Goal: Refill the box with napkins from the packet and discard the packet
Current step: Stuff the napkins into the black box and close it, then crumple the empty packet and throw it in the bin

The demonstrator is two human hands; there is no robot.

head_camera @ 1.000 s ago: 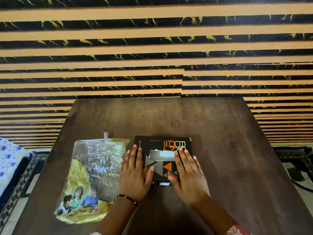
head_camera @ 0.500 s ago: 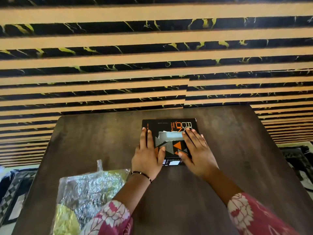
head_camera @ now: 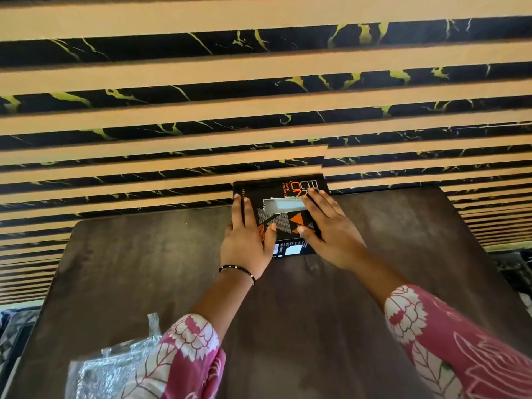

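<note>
box (head_camera: 283, 210) under both flat hands (head_camera: 288, 237)

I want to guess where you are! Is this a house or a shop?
Probably a room in a home, though I can't be sure: a dark wooden table, a striped black-and-tan wall panel, and a black napkin box.

Pink sleeves (head_camera: 472, 349) — white floral print, thin black beaded bracelet (head_camera: 237, 271) on left wrist

A dark brown wooden surface (head_camera: 374, 283) fills six o'clock. From nine through twelve to three o'clock rises a wall (head_camera: 201, 82) of tan and black yellow-veined stripes.
</note>
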